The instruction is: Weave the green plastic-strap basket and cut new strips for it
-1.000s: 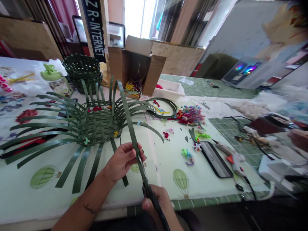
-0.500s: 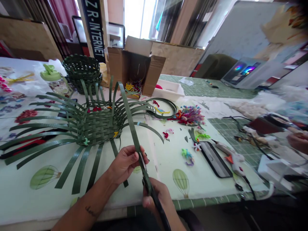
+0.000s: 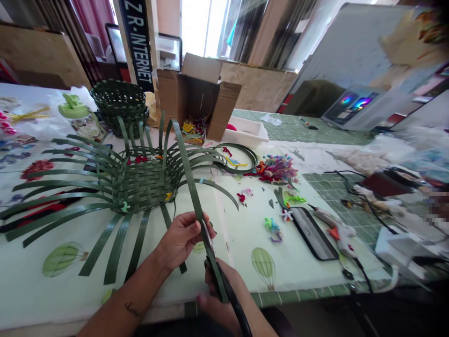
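My left hand (image 3: 182, 234) pinches a long green flat plastic strip (image 3: 191, 182) between thumb and fingers. The strip arches up from the woven green basket base (image 3: 143, 182), whose loose strips fan out on every side. Below the left hand, what look like scissors (image 3: 209, 243) lie along the strip, one shiny blade showing near my left fingertips. My right hand (image 3: 228, 290) is closed round their handle end, largely hidden behind the strip; its thumb stands out to the left. Strip lengths, one dark, run down past the right wrist. Small coloured pieces decorate the basket base.
To the right lie a phone (image 3: 315, 233), a glue gun (image 3: 336, 229) and a white power strip (image 3: 400, 248). Behind are a coil of green strip (image 3: 257, 161), pipe-cleaner pieces (image 3: 277, 168), an open cardboard box (image 3: 171, 96) and finished woven baskets (image 3: 119, 105).
My right thumb has swung down and left, away from the strip, and the right hand has shifted slightly. My left hand keeps its pinch, and the basket base stays in place.
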Demonstrator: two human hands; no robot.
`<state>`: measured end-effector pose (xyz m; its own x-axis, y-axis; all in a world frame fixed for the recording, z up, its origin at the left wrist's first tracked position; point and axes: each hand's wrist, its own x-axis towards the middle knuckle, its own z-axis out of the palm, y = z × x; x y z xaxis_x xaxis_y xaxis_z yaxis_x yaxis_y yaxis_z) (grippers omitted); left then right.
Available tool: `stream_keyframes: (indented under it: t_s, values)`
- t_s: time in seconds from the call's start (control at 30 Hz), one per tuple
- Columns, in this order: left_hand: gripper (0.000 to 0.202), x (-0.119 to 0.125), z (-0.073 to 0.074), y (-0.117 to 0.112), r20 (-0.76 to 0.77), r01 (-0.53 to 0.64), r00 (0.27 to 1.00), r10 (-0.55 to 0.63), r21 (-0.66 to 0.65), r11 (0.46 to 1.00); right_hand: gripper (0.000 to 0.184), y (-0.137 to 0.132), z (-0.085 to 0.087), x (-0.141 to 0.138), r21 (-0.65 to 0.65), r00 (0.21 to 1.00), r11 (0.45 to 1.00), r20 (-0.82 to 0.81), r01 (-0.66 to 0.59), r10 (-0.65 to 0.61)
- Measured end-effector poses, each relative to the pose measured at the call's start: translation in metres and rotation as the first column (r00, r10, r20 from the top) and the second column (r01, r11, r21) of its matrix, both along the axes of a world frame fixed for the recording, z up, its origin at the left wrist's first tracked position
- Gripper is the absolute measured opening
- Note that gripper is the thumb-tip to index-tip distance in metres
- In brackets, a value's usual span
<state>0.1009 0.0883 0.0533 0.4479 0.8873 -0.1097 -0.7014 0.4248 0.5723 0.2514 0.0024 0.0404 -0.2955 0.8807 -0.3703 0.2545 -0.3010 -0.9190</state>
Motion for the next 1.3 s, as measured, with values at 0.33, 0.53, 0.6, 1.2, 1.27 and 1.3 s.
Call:
stream_keyframes:
  t_s: [0.33,0.53,0.6,1.2,1.27,1.3]
  values:
    - [0.025,0.002,0.003,0.000,0.004,0.015,1.000,-0.015,0.020,1.000,0.025,0.009,0.010,-0.011,0.217,0.994,0.976,0.098,0.020,-0.043]
    - [0.024,-0.001,0.000,-0.001,-0.011,0.024,1.000,-0.024,0.028,0.999,0.037,0.007,0.005,-0.012,0.234,0.994,0.971,0.088,0.039,-0.061]
    - [0.023,0.000,-0.002,-0.002,-0.017,0.032,0.999,-0.032,0.027,0.999,0.039,0.005,0.003,-0.013,0.194,0.992,0.979,0.097,0.065,-0.085]
    - [0.023,-0.004,-0.001,0.004,-0.048,-0.026,0.999,0.025,-0.016,1.000,0.045,-0.004,0.004,-0.002,0.141,0.994,0.990,0.111,-0.004,-0.011]
    - [0.026,-0.003,-0.001,0.002,-0.056,-0.006,0.998,0.005,-0.017,1.000,0.044,-0.004,0.002,-0.001,0.150,0.992,0.988,0.126,-0.021,0.001]
    - [0.027,-0.003,-0.001,0.001,-0.051,0.003,0.999,-0.004,-0.013,1.000,0.044,-0.005,0.002,-0.001,0.149,0.991,0.989,0.133,-0.014,-0.006]
